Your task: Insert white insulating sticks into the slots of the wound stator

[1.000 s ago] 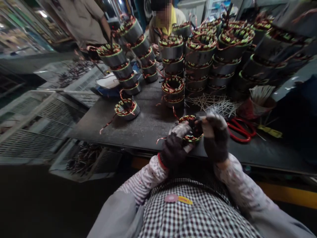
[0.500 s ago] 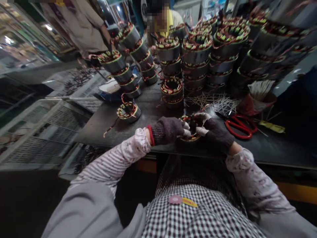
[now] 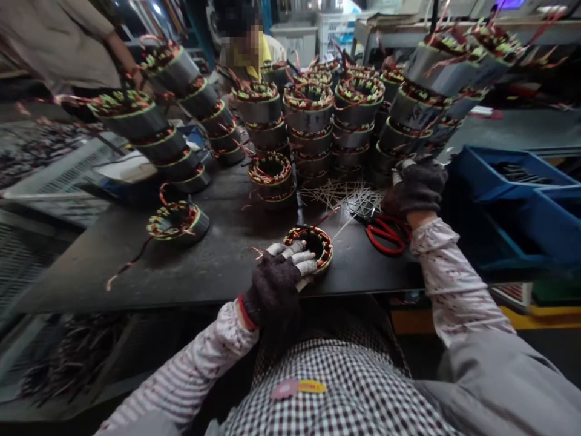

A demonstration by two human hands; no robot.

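A wound motor stator (image 3: 325, 261), a ring with copper wire and yellow-green slot liners, sits low on the table before me. My left hand (image 3: 284, 269), in a dark glove with pale fingertips, lies over its near left rim, fingers on the windings and thumb at the outer side. A thin pale strip (image 3: 345, 226) slants up from the ring's right edge. Farther right, my right hand (image 3: 418, 186) reaches past the red-handled scissors (image 3: 387, 235), fingers curled; what they hold, if anything, is hidden. Loose white strips (image 3: 347, 197) lie left of that hand.
Stacked stators (image 3: 308, 121) line the table's back, with leaning stacks (image 3: 136, 124) at left. A single stator (image 3: 177, 223) trails a lead at front left. Blue bins (image 3: 512, 175) stand at right. Two people are across the table, one a bent-over person (image 3: 258, 54).
My right hand has left the stator and moved right and away, beyond the scissors. My left hand stays at the stator, now laid over its rim. The view has turned right.
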